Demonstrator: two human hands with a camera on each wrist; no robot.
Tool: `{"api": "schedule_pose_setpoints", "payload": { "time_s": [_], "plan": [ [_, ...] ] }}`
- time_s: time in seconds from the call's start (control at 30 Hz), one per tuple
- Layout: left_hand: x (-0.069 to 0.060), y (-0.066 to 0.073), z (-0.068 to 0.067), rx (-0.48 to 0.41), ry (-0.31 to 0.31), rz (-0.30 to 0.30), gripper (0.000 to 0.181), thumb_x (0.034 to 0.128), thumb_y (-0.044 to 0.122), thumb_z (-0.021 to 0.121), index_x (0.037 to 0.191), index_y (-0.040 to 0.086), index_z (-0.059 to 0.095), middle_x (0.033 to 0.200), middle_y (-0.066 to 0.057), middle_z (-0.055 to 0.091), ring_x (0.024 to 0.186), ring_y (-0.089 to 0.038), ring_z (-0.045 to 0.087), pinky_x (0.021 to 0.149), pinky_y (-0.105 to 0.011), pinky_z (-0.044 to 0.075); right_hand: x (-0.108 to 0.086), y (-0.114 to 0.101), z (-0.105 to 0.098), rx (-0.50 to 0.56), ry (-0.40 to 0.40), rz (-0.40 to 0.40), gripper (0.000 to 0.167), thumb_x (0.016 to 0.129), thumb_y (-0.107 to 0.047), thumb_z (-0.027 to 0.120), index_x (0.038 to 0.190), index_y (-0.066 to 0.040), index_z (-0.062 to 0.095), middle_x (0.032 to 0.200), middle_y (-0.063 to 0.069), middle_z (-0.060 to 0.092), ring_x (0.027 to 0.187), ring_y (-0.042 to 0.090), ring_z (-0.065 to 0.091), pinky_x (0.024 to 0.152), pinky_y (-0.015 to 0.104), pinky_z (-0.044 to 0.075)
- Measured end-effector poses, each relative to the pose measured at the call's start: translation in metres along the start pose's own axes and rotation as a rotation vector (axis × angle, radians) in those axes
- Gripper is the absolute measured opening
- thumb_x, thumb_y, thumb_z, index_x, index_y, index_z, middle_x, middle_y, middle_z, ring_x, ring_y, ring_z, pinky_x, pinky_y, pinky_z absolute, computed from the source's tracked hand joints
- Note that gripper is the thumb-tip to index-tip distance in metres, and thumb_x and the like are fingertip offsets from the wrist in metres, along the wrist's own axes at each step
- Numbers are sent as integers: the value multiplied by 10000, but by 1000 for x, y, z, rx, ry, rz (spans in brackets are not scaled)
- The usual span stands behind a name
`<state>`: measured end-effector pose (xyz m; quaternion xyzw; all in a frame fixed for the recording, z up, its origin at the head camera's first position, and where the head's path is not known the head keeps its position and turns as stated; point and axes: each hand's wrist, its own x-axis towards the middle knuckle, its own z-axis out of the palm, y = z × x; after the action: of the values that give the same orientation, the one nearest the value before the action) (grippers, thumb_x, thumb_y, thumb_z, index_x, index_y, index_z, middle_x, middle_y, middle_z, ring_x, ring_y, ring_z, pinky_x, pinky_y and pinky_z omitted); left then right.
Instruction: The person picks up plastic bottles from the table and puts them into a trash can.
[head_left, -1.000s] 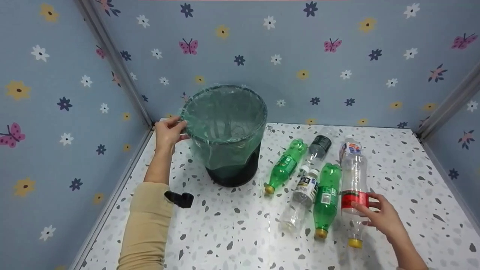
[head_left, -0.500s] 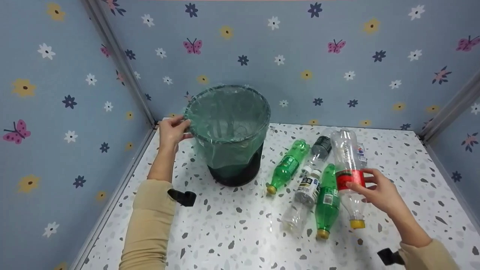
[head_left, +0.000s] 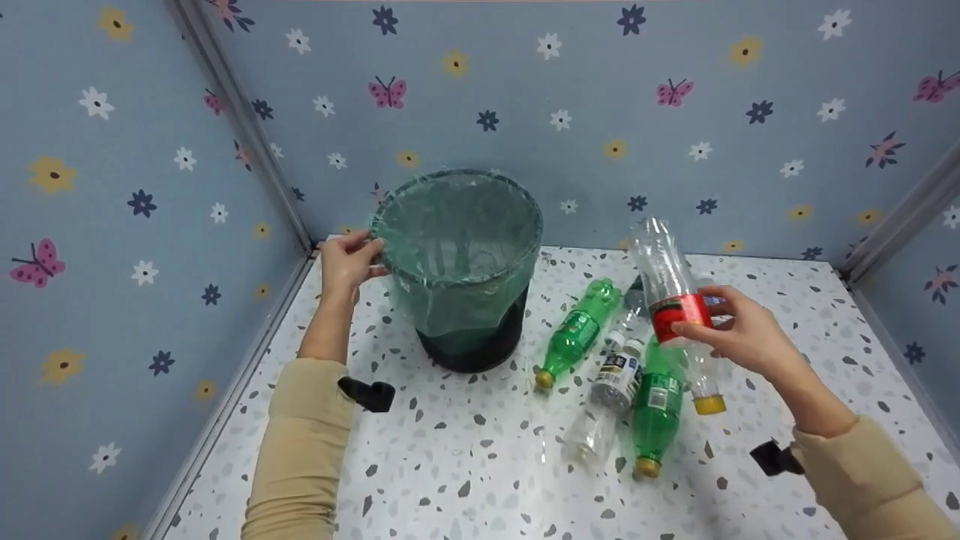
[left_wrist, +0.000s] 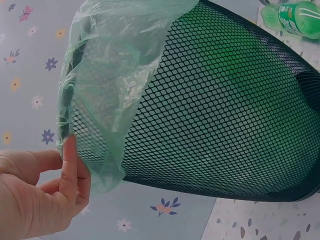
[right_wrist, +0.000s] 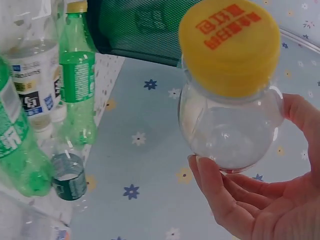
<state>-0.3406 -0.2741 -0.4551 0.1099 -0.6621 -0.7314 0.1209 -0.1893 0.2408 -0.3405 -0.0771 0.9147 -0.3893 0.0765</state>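
My left hand (head_left: 349, 262) pinches the left rim of a black mesh trash can (head_left: 484, 351). Over that rim folds a translucent green bag (head_left: 457, 300), seen close in the left wrist view, where the thumb and fingers (left_wrist: 70, 165) clasp its edge. My right hand (head_left: 742, 334) grips a clear plastic bottle (head_left: 664, 262) round its red label, lifted off the table. The bottle tilts, base up and away, yellow cap (right_wrist: 230, 47) down toward me. Below it lies a green bottle (head_left: 658, 405), partly covered by the raised one.
Another green bottle (head_left: 574, 334) lies nearer the trash can. Between the green ones are clear bottles, one with a white-and-black label (head_left: 619, 375). A speckled white table (head_left: 450, 457) carries everything, with flowered walls (head_left: 570, 90) at the back and sides.
My right hand has raised the red-labelled bottle from the table and carried it up, back and a little left, tilting it. My left hand has stayed at the trash can's rim.
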Motion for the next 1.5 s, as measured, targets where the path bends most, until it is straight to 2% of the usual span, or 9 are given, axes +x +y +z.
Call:
{"api": "schedule_pose_setpoints", "payload": {
  "time_s": [0.1, 0.33, 0.53, 0.93, 0.97, 1.1, 1.17, 1.33, 1.5],
  "plan": [
    [-16, 15, 5, 0, -2, -22, 499, 791, 164, 679, 1257, 157, 501, 1055, -85, 543, 818, -213, 603, 631, -320, 556, 6, -8, -3, -21, -15, -12, 814, 788, -429, 638, 1343, 34, 266, 1140, 301, 469, 884, 330, 554, 608, 299, 529],
    [-105, 106, 37, 160, 26, -67, 443, 895, 38, 502, 1310, -50, 372, 1088, -183, 479, 745, -149, 575, 656, -264, 549, 18, -28, -8, -51, -52, -19, 844, 772, -460, 642, 1350, 27, 268, 1154, 291, 470, 934, 348, 535, 640, 313, 529],
    [-123, 124, 44, 181, 39, -68, 411, 902, 15, 473, 1295, -68, 384, 1035, -158, 488, 721, -128, 559, 668, -250, 545, 30, -48, -9, -89, -81, -20, 844, 767, -459, 648, 1359, 9, 269, 1176, 264, 455, 920, 329, 536, 644, 304, 529],
    [-100, 101, 37, 156, 52, -59, 407, 891, 47, 516, 1278, -42, 428, 957, -115, 507, 695, -123, 570, 620, -237, 548, 59, -96, -4, -199, -94, -62, 783, 745, -457, 668, 1327, -42, 349, 1185, 231, 463, 1033, 360, 450, 787, 484, 451],
    [-73, 74, 29, 111, 42, -45, 412, 885, 65, 536, 1276, -25, 442, 946, -108, 515, 689, -124, 573, 592, -236, 548, 61, -99, -3, -209, -95, -66, 778, 742, -456, 670, 1326, -51, 353, 1182, 223, 465, 1030, 354, 452, 788, 486, 449],
    [-48, 49, 19, 39, 17, -59, 420, 874, 82, 564, 1277, 25, 462, 1021, -145, 531, 788, -217, 602, 635, -315, 556, 72, -113, 1, -230, -108, -75, 764, 730, -426, 692, 1327, -78, 366, 1163, 191, 481, 1008, 322, 468, 783, 464, 457],
    [-6, 2, 3, -82, -36, -15, 394, 854, 163, 606, 1225, 56, 528, 946, -96, 556, 711, -178, 604, 544, -273, 549, 77, -119, 4, -241, -114, -82, 751, 727, -400, 700, 1325, -83, 375, 1152, 180, 494, 1003, 309, 476, 785, 453, 461],
    [10, -12, 1, -19, -3, -25, 413, 822, 222, 643, 1216, 149, 541, 1026, -80, 547, 796, -203, 604, 617, -317, 556, 90, -137, 12, -242, -141, -97, 728, 727, -327, 716, 1322, -75, 382, 1142, 163, 509, 995, 285, 495, 796, 428, 469],
    [-3, 3, 5, 2, 20, -35, 432, 805, 198, 664, 1217, 160, 538, 1027, -77, 544, 811, -210, 607, 641, -320, 556, 102, -155, 20, -255, -163, -111, 688, 725, -281, 717, 1306, -81, 408, 1122, 140, 526, 958, 252, 511, 766, 377, 477]
  ]
}}
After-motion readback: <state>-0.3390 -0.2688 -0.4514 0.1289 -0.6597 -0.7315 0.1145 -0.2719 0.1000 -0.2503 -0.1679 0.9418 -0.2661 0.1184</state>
